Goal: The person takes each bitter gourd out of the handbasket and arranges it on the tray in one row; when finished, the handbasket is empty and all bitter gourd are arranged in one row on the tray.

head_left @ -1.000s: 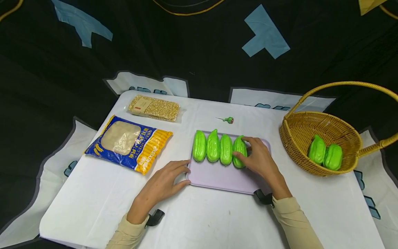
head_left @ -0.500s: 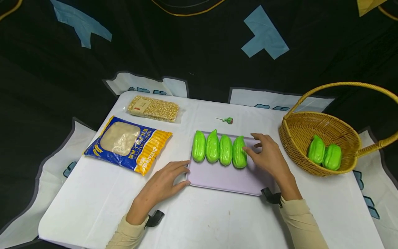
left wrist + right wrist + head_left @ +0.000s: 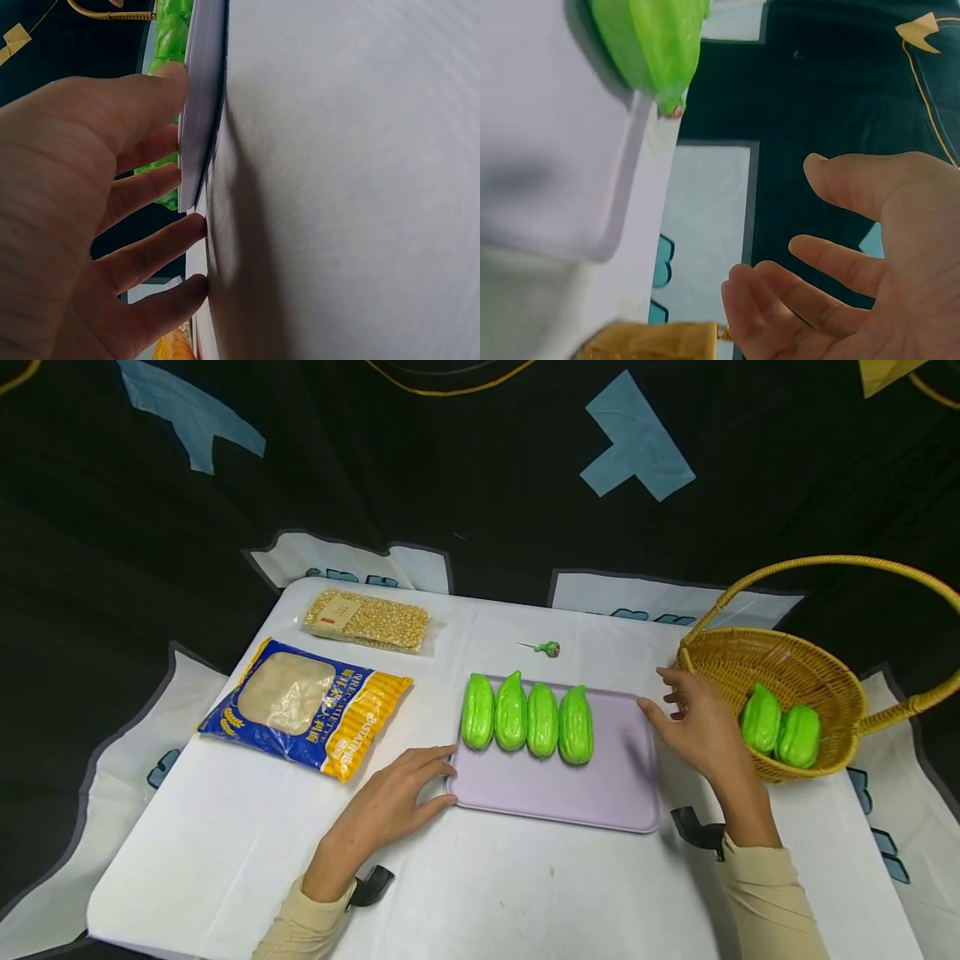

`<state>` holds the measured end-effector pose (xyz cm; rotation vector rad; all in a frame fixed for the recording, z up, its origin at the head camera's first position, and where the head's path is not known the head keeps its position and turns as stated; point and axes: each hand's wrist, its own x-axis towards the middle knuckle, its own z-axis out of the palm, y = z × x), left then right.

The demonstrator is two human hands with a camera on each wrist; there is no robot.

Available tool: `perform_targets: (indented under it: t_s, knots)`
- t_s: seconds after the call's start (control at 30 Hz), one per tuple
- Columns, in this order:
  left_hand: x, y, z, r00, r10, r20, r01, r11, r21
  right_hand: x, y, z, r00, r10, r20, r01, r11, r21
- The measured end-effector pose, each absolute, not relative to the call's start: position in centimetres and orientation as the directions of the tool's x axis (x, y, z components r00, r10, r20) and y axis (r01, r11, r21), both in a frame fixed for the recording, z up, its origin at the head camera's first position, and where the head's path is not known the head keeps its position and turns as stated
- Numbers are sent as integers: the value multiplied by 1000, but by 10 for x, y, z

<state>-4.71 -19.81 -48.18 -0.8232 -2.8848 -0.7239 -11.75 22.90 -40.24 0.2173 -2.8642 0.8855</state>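
Several bright green ridged, gourd-like vegetables lie side by side on the left half of a pale purple tray. My left hand rests at the tray's left edge, thumb and fingertips right at the rim; the left wrist view shows the fingers spread. Between the tray and the wicker basket, my right hand hovers with loosely bent fingers and nothing in it. Two more of the green vegetables lie inside the basket, whose left side is partly covered by the right hand.
A blue and yellow pasta bag lies on the left of the white table. Behind it is a clear pack of yellow kernels. A small green item with a thin stick lies beyond the tray. The basket's handle arches high.
My right hand has let go of the rightmost green vegetable on the tray and moved right, toward the basket. My left hand stays at the tray's edge.
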Motion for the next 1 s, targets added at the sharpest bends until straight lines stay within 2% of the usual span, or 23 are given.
perform_targets:
  t_s: [0.3, 0.67, 1.0]
  knots:
    - [-48, -199, -480, -855, 486, 182, 514, 741, 432, -116, 258, -395, -980, -44, 195, -144, 830, -539]
    - [-47, -200, -484, -844, 493, 209, 533, 737, 415, -116, 293, -385, -988, 85, 130, 8, 866, -500]
    - [-46, -200, -481, -849, 493, 188, 523, 736, 431, -126, 323, -401, -988, 139, 74, 93, 894, -439]
